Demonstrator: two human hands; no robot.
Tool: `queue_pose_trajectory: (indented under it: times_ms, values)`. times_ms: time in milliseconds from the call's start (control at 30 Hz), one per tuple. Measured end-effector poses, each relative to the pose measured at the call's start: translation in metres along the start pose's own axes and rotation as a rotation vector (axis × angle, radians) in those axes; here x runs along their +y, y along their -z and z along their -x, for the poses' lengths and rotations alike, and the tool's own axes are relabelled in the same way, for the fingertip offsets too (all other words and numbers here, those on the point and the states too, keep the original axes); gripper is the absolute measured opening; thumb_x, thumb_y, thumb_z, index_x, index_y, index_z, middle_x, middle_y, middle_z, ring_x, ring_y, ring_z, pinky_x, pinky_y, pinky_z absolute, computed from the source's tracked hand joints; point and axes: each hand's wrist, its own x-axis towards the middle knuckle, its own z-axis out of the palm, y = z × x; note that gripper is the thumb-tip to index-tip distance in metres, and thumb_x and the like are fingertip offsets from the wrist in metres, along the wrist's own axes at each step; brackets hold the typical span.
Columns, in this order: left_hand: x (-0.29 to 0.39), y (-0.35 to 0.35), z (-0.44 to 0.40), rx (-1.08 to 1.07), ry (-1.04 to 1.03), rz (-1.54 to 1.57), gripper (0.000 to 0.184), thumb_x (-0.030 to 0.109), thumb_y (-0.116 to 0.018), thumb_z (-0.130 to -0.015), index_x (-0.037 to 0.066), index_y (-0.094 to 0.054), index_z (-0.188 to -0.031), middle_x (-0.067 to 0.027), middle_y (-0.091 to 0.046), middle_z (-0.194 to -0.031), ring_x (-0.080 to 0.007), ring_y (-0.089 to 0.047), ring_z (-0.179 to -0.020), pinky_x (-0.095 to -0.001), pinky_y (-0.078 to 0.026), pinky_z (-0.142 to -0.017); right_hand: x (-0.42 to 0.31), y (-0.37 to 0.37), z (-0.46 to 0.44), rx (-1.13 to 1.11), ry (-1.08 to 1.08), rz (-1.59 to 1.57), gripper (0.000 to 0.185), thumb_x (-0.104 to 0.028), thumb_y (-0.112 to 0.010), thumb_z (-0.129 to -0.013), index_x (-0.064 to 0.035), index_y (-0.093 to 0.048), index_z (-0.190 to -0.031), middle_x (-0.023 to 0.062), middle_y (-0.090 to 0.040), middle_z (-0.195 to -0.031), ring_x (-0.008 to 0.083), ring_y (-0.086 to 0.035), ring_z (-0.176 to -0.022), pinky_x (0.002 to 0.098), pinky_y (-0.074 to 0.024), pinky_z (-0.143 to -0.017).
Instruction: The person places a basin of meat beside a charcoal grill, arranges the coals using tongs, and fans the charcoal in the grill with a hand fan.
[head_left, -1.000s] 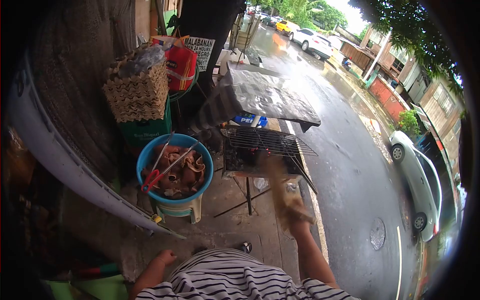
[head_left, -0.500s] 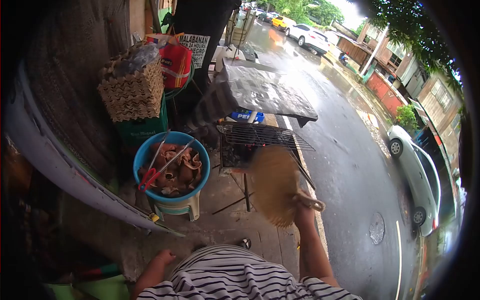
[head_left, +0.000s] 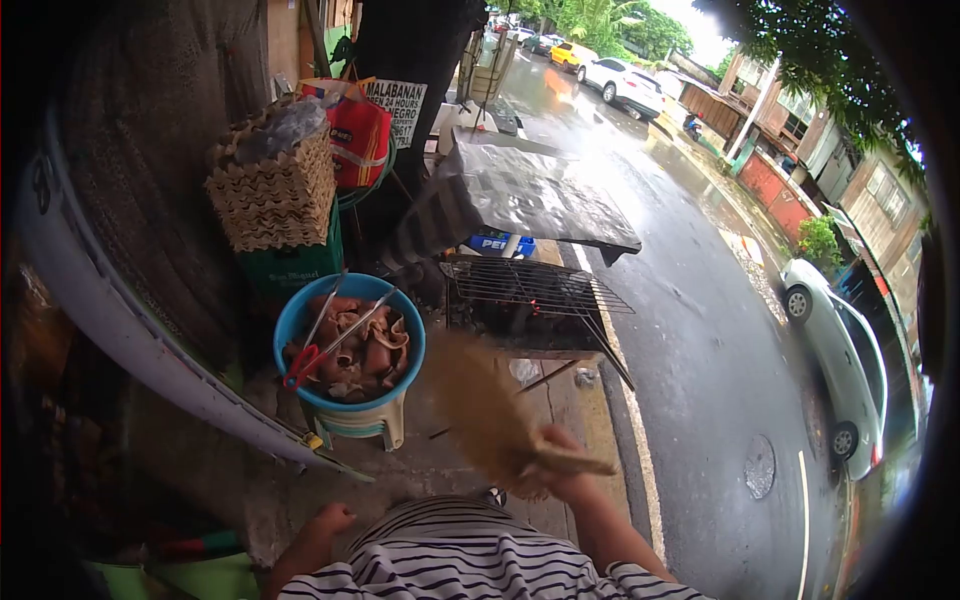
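Note:
My right hand (head_left: 562, 466) is wrapped round the handle of a woven hand fan (head_left: 478, 415). The fan is tilted and smeared by motion, between me and the charcoal grill (head_left: 520, 325). A wire rack (head_left: 540, 285) lies over the grill, with a few red glowing spots beneath it. My left hand (head_left: 333, 518) hangs low by my side, fingers curled in, nothing seen in it. Ahead of it, a blue basin (head_left: 420, 345) of meat pieces (head_left: 378, 355) rests on a pale plastic stool (head_left: 392, 425). Tongs with red grips (head_left: 302, 366) lie across the meat.
Behind the grill stands a table under a dark cover (head_left: 540, 195). Stacked egg trays (head_left: 270, 190) sit on a green crate (head_left: 290, 268) beside a red bag (head_left: 360, 140). A wet road (head_left: 690, 350) runs along the right, with a parked silver car (head_left: 840, 360).
My right hand and the fan have swung left and down, away from the grill, uncovering more of its rack. My left hand stays low at my side.

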Motion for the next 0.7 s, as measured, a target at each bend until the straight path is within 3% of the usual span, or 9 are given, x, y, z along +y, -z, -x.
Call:
queue_pose_trajectory:
  times_ms: [67, 133, 167, 267, 333, 467, 533, 633, 700]
  values:
    - [-0.002, -0.002, 0.001, -0.055, 0.017, -0.057, 0.035, 0.036, -0.065, -0.078, 0.007, -0.069, -0.098, -0.014, -0.067, -0.102, -0.0298, -0.063, -0.096, -0.0388, -0.048, -0.087, 0.027, 0.002, -0.001, 0.057, -0.186, 0.052, 0.038, -0.012, -0.071, -0.076, -0.0044, -0.055, -0.11, 0.0086, -0.06, -0.095, 0.0178, -0.058, -0.089, 0.0314, -0.0482, -0.075]
    - [0.003, 0.005, 0.007, -0.043, 0.017, -0.048, 0.035, 0.036, -0.065, -0.078, 0.008, -0.069, -0.099, -0.0139, -0.067, -0.102, -0.0299, -0.063, -0.097, -0.0387, -0.048, -0.087, 0.078, 0.015, -0.016, 0.464, -0.366, -0.399, 0.029, -0.01, -0.071, -0.079, -0.0055, -0.057, -0.103, 0.0044, -0.061, -0.088, 0.0141, -0.059, -0.076, 0.0274, -0.0491, -0.068]
    - [0.007, 0.005, 0.007, -0.033, 0.016, -0.035, 0.035, 0.036, -0.065, -0.078, 0.008, -0.069, -0.099, -0.0139, -0.067, -0.103, -0.0299, -0.063, -0.097, -0.0387, -0.048, -0.088, 0.088, 0.028, -0.021, 0.539, -0.297, -0.024, 0.025, -0.006, -0.067, -0.081, -0.0055, -0.058, -0.104, 0.0027, -0.062, -0.087, 0.0119, -0.059, -0.072, 0.0243, -0.0486, -0.062]
    - [-0.005, -0.003, -0.005, 0.022, -0.046, 0.063, 0.035, 0.036, -0.065, -0.078, 0.008, -0.069, -0.098, -0.0142, -0.067, -0.102, -0.0301, -0.063, -0.097, -0.0386, -0.048, -0.087, 0.024, 0.018, -0.009, 0.204, -0.4, -0.409, 0.027, -0.008, -0.069, -0.08, -0.0056, -0.058, -0.105, 0.0038, -0.062, -0.089, 0.013, -0.059, -0.078, 0.0262, -0.0491, -0.067]
    - [-0.005, -0.005, 0.0, -0.006, -0.02, 0.025, 0.035, 0.036, -0.065, -0.079, 0.008, -0.069, -0.099, -0.0143, -0.067, -0.101, -0.0301, -0.063, -0.097, -0.0386, -0.048, -0.087, 0.009, 0.02, -0.003, -0.26, 0.071, -0.225, 0.033, -0.008, -0.068, -0.08, -0.0045, -0.058, -0.111, 0.0084, -0.063, -0.096, 0.017, -0.06, -0.093, 0.0327, -0.0498, -0.08]
    - [-0.006, -0.001, 0.0, -0.052, -0.031, -0.07, 0.035, 0.036, -0.065, -0.079, 0.007, -0.069, -0.099, -0.0146, -0.067, -0.101, -0.0299, -0.063, -0.097, -0.0385, -0.048, -0.087, 0.044, 0.034, -0.023, 0.515, -0.299, -0.334, 0.018, -0.006, -0.061, -0.086, -0.0035, -0.056, -0.102, 0.0053, -0.064, -0.084, 0.0133, -0.061, -0.07, 0.0257, -0.0498, -0.061]
    - [-0.004, -0.002, -0.005, -0.016, -0.044, -0.022, 0.036, 0.037, -0.065, -0.079, 0.007, -0.069, -0.098, -0.015, -0.067, -0.101, -0.03, -0.063, -0.097, -0.0385, -0.048, -0.087, 0.051, 0.032, -0.019, 0.549, -0.368, -0.3, 0.022, -0.006, -0.061, -0.086, -0.0044, -0.056, -0.107, 0.0068, -0.064, -0.089, 0.014, -0.061, -0.076, 0.0256, -0.0499, -0.065]
    - [-0.002, 0.002, 0.002, -0.002, -0.035, -0.012, 0.036, 0.037, -0.065, -0.079, 0.006, -0.069, -0.098, -0.0159, -0.067, -0.1, -0.0303, -0.063, -0.097, -0.0385, -0.049, -0.087, 0.02, 0.022, -0.002, -0.098, 0.14, 0.005, 0.029, -0.006, -0.062, -0.086, -0.005, -0.055, -0.114, 0.0099, -0.063, -0.098, 0.0162, -0.061, -0.086, 0.0263, -0.0495, -0.072]
    - [-0.003, 0.005, 0.005, -0.024, -0.026, -0.043, 0.036, 0.036, -0.065, -0.079, 0.006, -0.069, -0.098, -0.0162, -0.067, -0.101, -0.0305, -0.063, -0.097, -0.0387, -0.049, -0.087, 0.063, 0.02, -0.005, 0.176, -0.202, -0.336, 0.029, -0.006, -0.061, -0.086, -0.0045, -0.055, -0.114, 0.0094, -0.063, -0.098, 0.0163, -0.061, -0.085, 0.0268, -0.0496, -0.072]
